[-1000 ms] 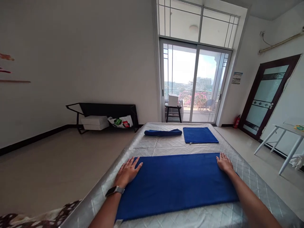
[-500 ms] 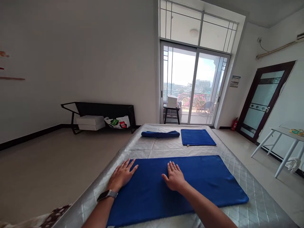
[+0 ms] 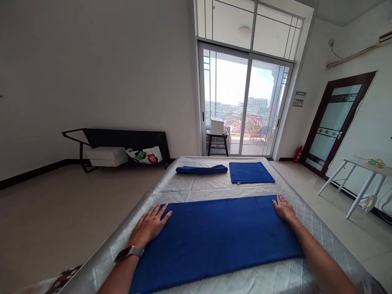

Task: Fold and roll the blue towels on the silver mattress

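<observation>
A large blue cloth (image 3: pixel 220 237) lies flat across the quilted silver-grey mattress (image 3: pixel 257 281). On its far left corner rests my left hand (image 3: pixel 149 225), palm down with fingers spread, a watch on the wrist. My right hand (image 3: pixel 284 208) lies flat at the cloth's far right corner, fingers stretched out and holding nothing. Beyond the large cloth are a narrow folded or rolled blue cloth (image 3: pixel 201 170) at the left and a smaller flat blue cloth (image 3: pixel 251 172) at the right.
A black bench frame (image 3: pixel 122 139) with white boxes (image 3: pixel 107 156) and a printed bag (image 3: pixel 145 155) stands by the left wall. Glass sliding doors (image 3: pixel 225 94) are straight ahead. At the right are a pale table (image 3: pixel 361 165) and a fire extinguisher (image 3: pixel 297 155).
My right hand has moved right, from the middle of the large cloth to its far right corner. The cloth's right side looks straighter. My left hand keeps its place on the left corner.
</observation>
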Demonstrator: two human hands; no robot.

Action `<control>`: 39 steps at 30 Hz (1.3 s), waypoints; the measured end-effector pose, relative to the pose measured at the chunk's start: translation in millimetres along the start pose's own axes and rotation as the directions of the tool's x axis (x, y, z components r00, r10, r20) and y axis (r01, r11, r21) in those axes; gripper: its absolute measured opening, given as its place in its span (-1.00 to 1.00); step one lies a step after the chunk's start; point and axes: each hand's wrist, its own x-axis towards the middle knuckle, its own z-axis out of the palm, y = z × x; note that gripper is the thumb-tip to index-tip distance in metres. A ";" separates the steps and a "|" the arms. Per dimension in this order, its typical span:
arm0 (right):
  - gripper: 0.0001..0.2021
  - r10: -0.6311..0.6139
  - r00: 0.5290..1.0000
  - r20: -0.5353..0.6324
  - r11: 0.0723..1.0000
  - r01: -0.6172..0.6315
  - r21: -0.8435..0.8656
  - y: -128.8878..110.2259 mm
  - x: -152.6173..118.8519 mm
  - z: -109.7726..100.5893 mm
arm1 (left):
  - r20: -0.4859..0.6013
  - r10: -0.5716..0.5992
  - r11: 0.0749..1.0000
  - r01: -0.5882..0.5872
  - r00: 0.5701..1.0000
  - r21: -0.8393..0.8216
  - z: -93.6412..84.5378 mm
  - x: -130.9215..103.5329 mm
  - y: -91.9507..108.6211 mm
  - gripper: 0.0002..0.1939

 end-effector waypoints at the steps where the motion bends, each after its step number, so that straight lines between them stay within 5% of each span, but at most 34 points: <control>1: -0.35 0.004 1.000 -0.007 1.000 -0.004 -0.012 4.3 1.7 2.1 | 0.002 -0.007 1.000 0.007 1.000 -0.002 -0.9 0.4 2.1 -0.38; 7: -0.41 0.078 0.991 -0.110 0.994 -0.085 -0.066 1.9 4.3 2.2 | -0.034 -0.040 0.998 0.039 0.999 -0.054 -9.8 2.1 15.6 -0.36; 11: -0.41 0.066 0.980 -0.187 0.994 -0.081 -0.069 -30.6 -7.3 -8.0 | -0.031 0.023 0.998 -0.024 0.999 -0.060 -12.9 0.2 15.2 -0.40; 15: -0.42 -0.256 0.933 -0.252 0.961 0.274 0.040 -116.5 -48.9 8.6 | -0.022 -0.010 0.998 0.009 1.000 -0.062 -16.9 -0.8 16.9 -0.37; 18: -0.35 -0.530 0.815 -0.234 0.812 0.567 0.139 -183.8 -90.7 41.3 | -0.001 -0.024 0.999 0.024 1.000 -0.045 -20.2 -1.3 19.3 -0.37; 20: -0.32 -0.666 0.724 -0.180 0.698 0.690 0.189 -210.7 -112.0 60.1 | 0.014 0.006 1.000 -0.006 1.000 -0.010 -21.1 -1.9 18.2 -0.41; 22: -0.29 -0.706 0.695 -0.137 0.660 0.715 0.231 -216.8 -123.0 69.6 | 0.049 0.039 0.998 -0.041 0.998 0.038 -20.8 -2.6 14.6 -0.44; 24: -0.26 -0.670 0.735 -0.107 0.699 0.672 0.244 -201.8 -123.3 70.1 | 0.088 0.041 0.997 -0.047 0.995 0.061 -20.1 -3.2 10.7 -0.44; 27: -0.25 -0.532 0.843 -0.074 0.819 0.535 0.207 -148.2 -108.9 63.0 | 0.046 0.028 0.999 -0.029 0.999 0.018 -19.5 -3.7 8.6 -0.41; 31: -0.42 -0.164 0.979 -0.119 0.980 0.176 0.096 -55.0 -80.9 52.9 | -0.027 0.039 0.999 -0.039 0.999 -0.014 -20.3 -3.7 13.8 -0.42; 35: -0.65 0.007 0.986 -0.167 0.998 0.004 0.064 11.3 -67.6 43.2 | 0.005 0.039 0.999 -0.039 0.999 0.011 -22.9 -3.4 20.3 -0.42; 39: -0.67 0.073 0.976 -0.204 0.997 -0.064 0.048 34.7 -72.5 37.3 | -0.030 -0.048 0.998 0.046 0.998 -0.053 -23.4 -2.2 24.6 -0.35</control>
